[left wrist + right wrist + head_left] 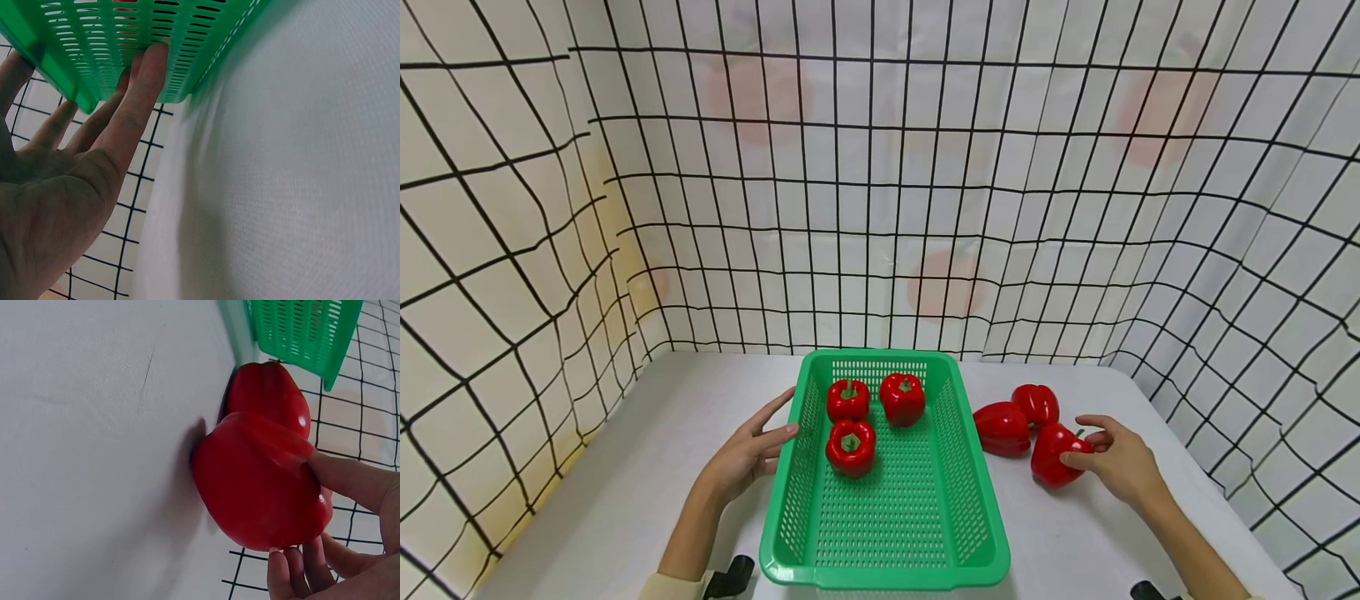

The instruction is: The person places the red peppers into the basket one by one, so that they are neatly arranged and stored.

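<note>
A green plastic basket holds three red bell peppers, one of them nearest the front. Along the basket's left wall, my left hand lies with its fingers extended. In the left wrist view, its fingertips touch the slotted side. To the right of the basket, my right hand grips a red bell pepper between thumb and fingers. The right wrist view shows this pepper close to the table surface, with the thumb on one side and fingertips under the other.
Two more red bell peppers, one by the basket's right wall and one behind, sit beside the gripped one. A white cloth-covered table lies under everything. Black wire grid over white sheeting encloses the back and sides.
</note>
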Demonstrator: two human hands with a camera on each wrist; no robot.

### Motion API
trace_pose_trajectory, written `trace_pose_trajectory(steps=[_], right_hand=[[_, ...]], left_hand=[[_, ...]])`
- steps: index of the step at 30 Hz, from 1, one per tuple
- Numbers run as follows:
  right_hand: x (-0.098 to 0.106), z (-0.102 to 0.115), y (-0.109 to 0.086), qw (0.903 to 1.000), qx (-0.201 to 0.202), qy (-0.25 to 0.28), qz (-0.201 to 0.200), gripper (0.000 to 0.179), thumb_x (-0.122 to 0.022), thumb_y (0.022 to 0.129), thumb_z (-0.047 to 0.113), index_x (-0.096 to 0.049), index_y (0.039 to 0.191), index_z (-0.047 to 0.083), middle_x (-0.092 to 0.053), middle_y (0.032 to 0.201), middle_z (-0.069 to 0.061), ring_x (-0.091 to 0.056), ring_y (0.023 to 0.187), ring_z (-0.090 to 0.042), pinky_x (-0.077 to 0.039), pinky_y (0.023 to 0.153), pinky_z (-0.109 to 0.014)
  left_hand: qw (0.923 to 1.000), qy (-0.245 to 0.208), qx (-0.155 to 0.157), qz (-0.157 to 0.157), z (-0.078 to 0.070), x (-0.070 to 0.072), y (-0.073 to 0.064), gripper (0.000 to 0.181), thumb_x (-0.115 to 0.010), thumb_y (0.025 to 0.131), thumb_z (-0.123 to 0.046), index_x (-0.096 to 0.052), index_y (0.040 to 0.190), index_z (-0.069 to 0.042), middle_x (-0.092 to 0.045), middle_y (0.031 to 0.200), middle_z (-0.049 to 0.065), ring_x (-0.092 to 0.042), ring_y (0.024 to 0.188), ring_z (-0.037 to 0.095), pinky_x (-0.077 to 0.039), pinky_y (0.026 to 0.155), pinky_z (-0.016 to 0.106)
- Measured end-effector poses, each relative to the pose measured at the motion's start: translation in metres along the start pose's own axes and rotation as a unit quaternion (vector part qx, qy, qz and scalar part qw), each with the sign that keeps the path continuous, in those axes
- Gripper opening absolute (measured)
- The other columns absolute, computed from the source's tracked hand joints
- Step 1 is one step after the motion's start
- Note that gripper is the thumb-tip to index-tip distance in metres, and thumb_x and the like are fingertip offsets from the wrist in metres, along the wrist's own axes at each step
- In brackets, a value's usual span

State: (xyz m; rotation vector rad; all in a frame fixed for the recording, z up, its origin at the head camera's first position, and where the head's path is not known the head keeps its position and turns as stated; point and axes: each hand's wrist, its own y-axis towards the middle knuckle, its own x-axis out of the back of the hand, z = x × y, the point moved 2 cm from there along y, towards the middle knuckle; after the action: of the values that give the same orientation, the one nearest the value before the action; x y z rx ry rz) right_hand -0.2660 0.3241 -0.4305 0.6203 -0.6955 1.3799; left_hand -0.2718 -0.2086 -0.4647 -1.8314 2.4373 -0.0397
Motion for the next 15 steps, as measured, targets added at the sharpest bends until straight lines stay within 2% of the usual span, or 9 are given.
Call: trace_pose_trajectory(steps=[8,15], right_hand=[[-0.0053,-0.0054,0.0,0.9997,-0.001,-0.024,-0.005,0.087,-0.086,0.08,0.036,-0.045,0.143,-0.008,-0.058,0.116,-0.028,-0.059,0.104,-0.039,-0.06,0.068,-0.033],[-0.0075,0.0022,-0.0031,0.9998,-0.004,-0.02,-0.004,0.087,-0.088,0.076,0.032,-0.045,0.14,-0.008,-0.057,0.117,-0.029,-0.058,0.105,-0.042,-0.062,0.07,-0.038]], left_hand=[[1.0,0.0,0.0,0.004,-0.0002,-0.0004,0.0003,0.074,-0.064,0.1,-0.028,-0.023,0.161,-0.038,-0.046,0.154,0.023,-0.069,0.115,0.04,-0.06,0.089,0.051],[1.0,-0.001,0.001,0.004,-0.0001,0.0003,0.0001,0.074,-0.064,0.1,-0.028,-0.023,0.161,-0.038,-0.047,0.153,0.023,-0.069,0.115,0.04,-0.06,0.089,0.05]])
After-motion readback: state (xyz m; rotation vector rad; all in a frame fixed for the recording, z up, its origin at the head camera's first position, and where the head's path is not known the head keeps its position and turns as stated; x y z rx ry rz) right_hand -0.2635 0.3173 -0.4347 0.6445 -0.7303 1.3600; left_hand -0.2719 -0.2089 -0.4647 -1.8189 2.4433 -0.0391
